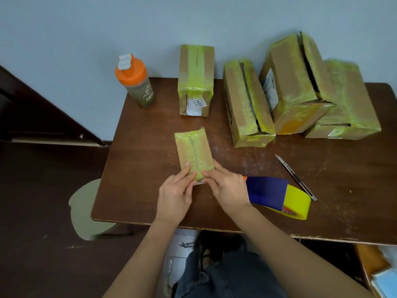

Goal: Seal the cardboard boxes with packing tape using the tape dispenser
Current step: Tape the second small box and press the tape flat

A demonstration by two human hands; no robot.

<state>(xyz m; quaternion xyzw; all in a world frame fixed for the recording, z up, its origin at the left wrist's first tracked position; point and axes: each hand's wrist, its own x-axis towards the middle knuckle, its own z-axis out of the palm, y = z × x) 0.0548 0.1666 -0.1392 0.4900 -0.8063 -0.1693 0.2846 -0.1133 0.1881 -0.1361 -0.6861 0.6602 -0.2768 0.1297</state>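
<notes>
A small flat cardboard box (pixel 193 150) with yellow-green tape along its top seam lies on the brown table (pixel 150 168) in front of me. My left hand (pixel 176 193) and my right hand (pixel 226 188) both press their fingers on the tape at the box's near end. Beside my right wrist, the blue tape dispenser (pixel 267 192) with its yellow tape roll (pixel 297 203) lies on the table, untouched.
Several taped cardboard boxes stand at the back: one upright (pixel 196 79), one with a slit-open top (pixel 247 104), two stacked at right (pixel 294 80). A utility knife (pixel 295 177) lies right of the dispenser. An orange-lidded bottle (pixel 135 81) stands back left. A stool (pixel 86 209) sits left.
</notes>
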